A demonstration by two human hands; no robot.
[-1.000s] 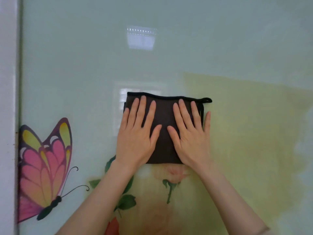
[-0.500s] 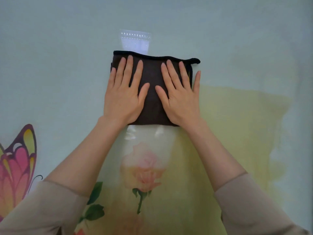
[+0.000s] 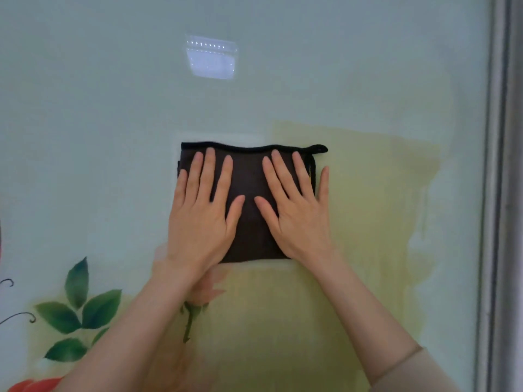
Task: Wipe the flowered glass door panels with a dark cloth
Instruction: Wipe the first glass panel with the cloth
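Down comes the dark cloth (image 3: 249, 176) since half a second ago: then it sat above the yellow patch (image 3: 373, 193) with bare glass between it and the rose (image 3: 210, 281); now its lower edge sits just above the bloom. Your view also swings right, bringing the door frame (image 3: 501, 193) in.

- Cloth: folded to a rectangle, flat on the glass door panel (image 3: 113, 142), mid-panel, well apart from the right frame. Hemmed edge up, small loop at its upper right corner.
- Left hand (image 3: 201, 222): grip wide, fingers straight and spread, palm pressing the cloth's left half. The wrist hides part of the rose.
- Right hand (image 3: 300, 219): grip wide too, flat on the right half; the little finger lies off the cloth, on bare glass.
- Why flat palms: nothing is pinched. Pressure alone pins the cloth to the upright glass and spreads contact across the fold.
- Ceiling light reflection (image 3: 210, 58) above; leaves (image 3: 76, 301) toward the lower left.

Judgement: you are mid-stroke on a vertical pass. Ease the pressure and the cloth may slip.
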